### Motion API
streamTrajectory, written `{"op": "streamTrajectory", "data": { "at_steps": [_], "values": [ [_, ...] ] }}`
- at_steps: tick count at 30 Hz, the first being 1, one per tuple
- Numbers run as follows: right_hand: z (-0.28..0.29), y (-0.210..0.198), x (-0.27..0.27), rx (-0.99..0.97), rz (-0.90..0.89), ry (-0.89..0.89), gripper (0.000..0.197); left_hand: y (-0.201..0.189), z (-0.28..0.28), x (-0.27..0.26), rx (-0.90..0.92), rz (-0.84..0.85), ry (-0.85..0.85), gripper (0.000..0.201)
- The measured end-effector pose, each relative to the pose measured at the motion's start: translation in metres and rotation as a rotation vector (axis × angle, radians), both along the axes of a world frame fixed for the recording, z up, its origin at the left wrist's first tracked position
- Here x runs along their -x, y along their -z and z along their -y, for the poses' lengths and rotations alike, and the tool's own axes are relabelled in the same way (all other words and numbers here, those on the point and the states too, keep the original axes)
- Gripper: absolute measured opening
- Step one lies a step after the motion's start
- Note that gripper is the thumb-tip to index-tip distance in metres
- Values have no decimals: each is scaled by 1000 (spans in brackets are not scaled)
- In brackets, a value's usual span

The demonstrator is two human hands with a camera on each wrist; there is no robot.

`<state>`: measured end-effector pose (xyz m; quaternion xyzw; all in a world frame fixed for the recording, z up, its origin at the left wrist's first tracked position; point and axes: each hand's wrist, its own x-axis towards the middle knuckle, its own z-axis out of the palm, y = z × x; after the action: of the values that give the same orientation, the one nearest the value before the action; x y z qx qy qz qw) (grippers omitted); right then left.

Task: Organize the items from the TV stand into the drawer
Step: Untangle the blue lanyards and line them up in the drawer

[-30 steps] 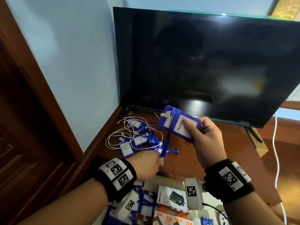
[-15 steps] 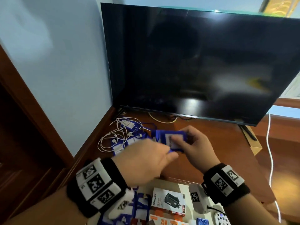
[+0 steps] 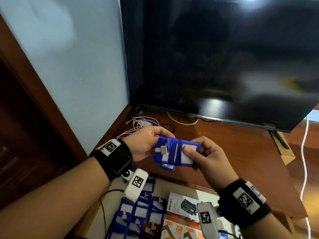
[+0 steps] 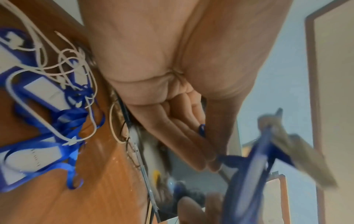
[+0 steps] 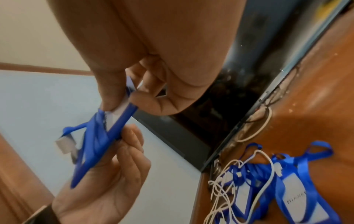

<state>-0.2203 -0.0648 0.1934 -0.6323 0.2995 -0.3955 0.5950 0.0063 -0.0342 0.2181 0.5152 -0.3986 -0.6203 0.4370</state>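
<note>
Both hands hold a blue badge holder (image 3: 176, 155) with its blue lanyard wound round it, above the front of the brown TV stand (image 3: 241, 152). My left hand (image 3: 146, 145) grips its left end, where a white clip sticks out. My right hand (image 3: 205, 157) pinches the right end, thumb on the white card; the right wrist view shows the blue badge holder (image 5: 116, 121) edge-on between thumb and fingers. More blue badge holders (image 5: 298, 197) tangled with white cables (image 4: 63, 63) lie on the stand's back left. The open drawer (image 3: 203, 194) below holds rows of the same blue holders (image 3: 138, 213).
A large black TV (image 3: 215, 57) stands on the TV stand. In the drawer lie a white charger box (image 3: 183, 207) and orange 25W boxes (image 3: 177, 230). A white cable (image 3: 304, 161) hangs at the right. A pale wall (image 3: 72, 57) and a dark wooden door frame (image 3: 25, 83) bound the left.
The badge holder came down from in front of the TV toward me. My left hand left the lanyard at the pile and now grips the holder's left end.
</note>
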Motion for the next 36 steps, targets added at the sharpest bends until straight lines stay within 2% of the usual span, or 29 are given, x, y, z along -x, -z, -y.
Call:
{"op": "streamTrajectory", "data": {
  "at_steps": [4, 8, 10, 12, 13, 15, 17, 19, 22, 24, 27, 30, 33, 36],
  "values": [
    [-4, 18, -14, -167, 87, 100, 13, 32, -16, 8, -36, -274, -86, 34],
    [-11, 35, -30, -349, 191, 137, 11, 52, -35, 4, -8, -411, -143, 37],
    [-12, 47, -38, -408, 193, 135, 15, 60, -49, -5, 8, -524, -123, 43],
    [-14, 58, -45, -421, 114, 166, 18, 66, -61, -10, 56, -567, -46, 53],
    [-16, 66, -47, -405, 53, 184, 20, 70, -65, -12, 58, -519, -46, 52],
    [-23, 82, -51, -291, -152, 173, 35, 81, -65, -14, 13, -298, -197, 37],
    [-31, 103, -53, -72, -531, 27, 54, 101, -62, -23, -47, -55, -311, 27],
    [-39, 124, -49, 119, -939, -232, 62, 123, -61, -35, -100, 205, -189, 23],
    [-44, 152, -38, 208, -1283, -606, 44, 169, -67, -47, -247, 534, 96, 22],
    [-43, 162, -29, 169, -1338, -653, 36, 200, -72, -48, -346, 718, 264, 23],
    [-33, 163, -17, 196, -1298, -509, 28, 234, -79, -46, -498, 898, 443, 38],
    [-13, 156, -8, 285, -1214, -316, 23, 253, -83, -42, -585, 947, 523, 52],
    [11, 145, -9, 324, -1142, -157, 16, 264, -85, -38, -572, 1050, 569, 48],
    [35, 136, -17, 359, -1074, -72, 8, 270, -88, -32, -538, 1141, 594, 42]
  ]
}}
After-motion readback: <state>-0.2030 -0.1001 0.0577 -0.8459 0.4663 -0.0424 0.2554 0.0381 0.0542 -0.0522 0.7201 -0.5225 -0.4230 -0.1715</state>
